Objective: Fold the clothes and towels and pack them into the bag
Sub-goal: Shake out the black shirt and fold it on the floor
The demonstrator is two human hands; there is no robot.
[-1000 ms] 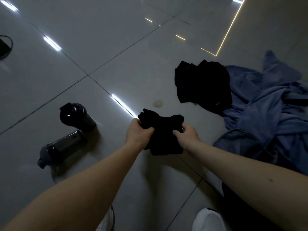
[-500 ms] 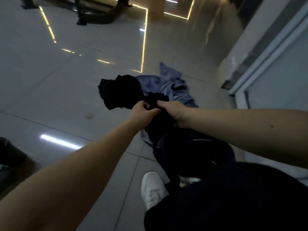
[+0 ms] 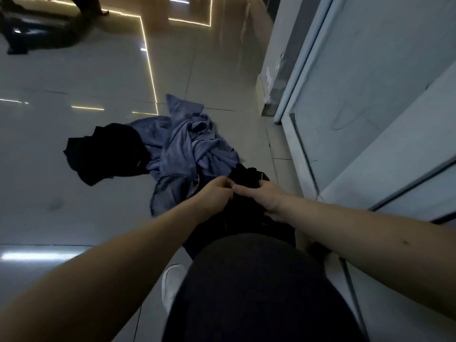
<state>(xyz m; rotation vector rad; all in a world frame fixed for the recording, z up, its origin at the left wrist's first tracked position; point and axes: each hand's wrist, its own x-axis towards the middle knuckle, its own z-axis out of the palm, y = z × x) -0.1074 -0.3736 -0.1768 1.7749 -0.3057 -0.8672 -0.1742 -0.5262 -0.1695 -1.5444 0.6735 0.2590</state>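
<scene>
Both hands are together, knuckles almost touching, above the floor (image 3: 74, 206) close to its right edge. The left hand (image 3: 217, 192) is curled, its fingertips pinching the near edge of a small black garment (image 3: 246, 176). The right hand (image 3: 262, 197) is clamped on the same garment, fingers laid over the cloth and closed on it. The garment is bunched and held clear of the tiles, just beside the blue garment (image 3: 192, 144).

Below the hands lies a dark mass (image 3: 237, 218); whether it is a bag or clothing cannot be told from here.

The blue garment is crumpled in a loose heap on the tiles, between the floor's middle and its right edge. A second black garment (image 3: 106, 151) lies unfolded against the heap's left side, touching it. A denim-coloured piece (image 3: 170, 191) lies at the heap's near edge, just left of the left hand.

One white shoe (image 3: 171, 283) stands on the floor at its near edge. A white-framed glass door (image 3: 345, 107) runs along the floor's right edge.
</scene>
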